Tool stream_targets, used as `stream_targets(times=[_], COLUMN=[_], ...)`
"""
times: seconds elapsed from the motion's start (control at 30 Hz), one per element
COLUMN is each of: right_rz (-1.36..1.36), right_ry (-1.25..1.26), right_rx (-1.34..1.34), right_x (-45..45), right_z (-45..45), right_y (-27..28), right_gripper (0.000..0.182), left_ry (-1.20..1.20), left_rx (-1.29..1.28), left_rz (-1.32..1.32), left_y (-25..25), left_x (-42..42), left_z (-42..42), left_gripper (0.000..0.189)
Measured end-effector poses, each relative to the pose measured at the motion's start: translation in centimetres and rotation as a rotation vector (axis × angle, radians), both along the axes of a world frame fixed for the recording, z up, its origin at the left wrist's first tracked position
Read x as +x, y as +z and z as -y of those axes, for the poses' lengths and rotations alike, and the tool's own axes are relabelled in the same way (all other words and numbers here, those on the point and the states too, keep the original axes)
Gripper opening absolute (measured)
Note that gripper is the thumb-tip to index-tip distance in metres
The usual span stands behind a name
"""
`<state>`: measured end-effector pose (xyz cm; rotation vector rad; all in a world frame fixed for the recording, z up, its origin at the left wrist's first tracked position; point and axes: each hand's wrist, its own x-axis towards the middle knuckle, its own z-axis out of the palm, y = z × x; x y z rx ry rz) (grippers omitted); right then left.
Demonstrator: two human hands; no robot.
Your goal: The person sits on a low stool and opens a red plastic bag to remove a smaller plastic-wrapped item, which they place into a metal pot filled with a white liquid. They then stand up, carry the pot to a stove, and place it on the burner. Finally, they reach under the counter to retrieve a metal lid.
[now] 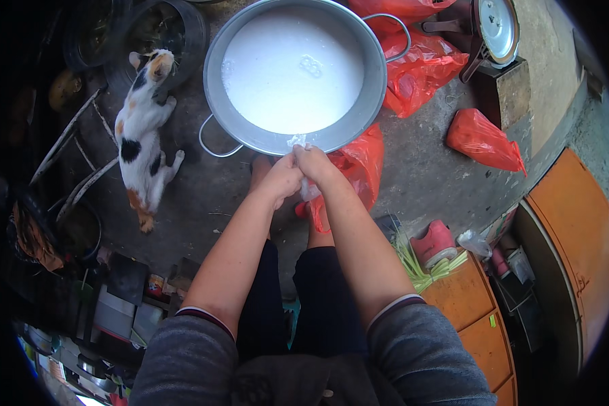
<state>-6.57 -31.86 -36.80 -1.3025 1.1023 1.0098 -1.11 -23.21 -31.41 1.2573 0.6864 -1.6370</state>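
Both hands meet at the near rim of a wide two-handled metal pot (378,86). White liquid (289,71) with a few bubbles on its surface fills much of the pot. My left hand (282,176) and my right hand (314,162) are closed together on a thin clear plastic bag (309,191). One bit of the bag sticks up above the fingers in front of the pot's wall, and another hangs below them. The fingertips partly cover each other. Just below the pot, a red plastic bag (369,162) lies partly behind my right forearm.
A calico cat (142,137) stands on the concrete floor at left, its head by a dark basin (195,38). More red plastic bags (421,71) lie right of the pot, with one tied red bag (482,139) farther off. Green stalks (426,271) rest on an orange wooden cabinet (467,299).
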Motion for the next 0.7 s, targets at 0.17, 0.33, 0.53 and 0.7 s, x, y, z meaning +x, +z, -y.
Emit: stream_targets(times=[0.17,0.33,0.53,0.7], right_rz=[-0.041,-0.037,0.012,0.03], right_ry=[-0.418,-0.602,-0.452,-0.382], right_rx=[0.496,0.616,0.37,0.128], right_x=[1.0,-0.6,0.7,0.9], right_z=[3.1,3.2,1.8,1.0], right_y=[3.4,2.8,2.5,2.1], right_gripper=[0.036,0.035,0.028,0.029], left_ry=[0.114,0.085,-0.119,-0.522], left_rx=[0.064,0.013,-0.017,0.042], left_rz=[-0.063,-0.075,0.373,0.602], left_y=[-1.5,-2.0,-3.8,-1.8], left_x=[0.2,-0.2,-3.0,-2.3], left_z=[-0.8,-0.8,-0.9,0.2], left_gripper=[0.021,0.02,0.023,0.031])
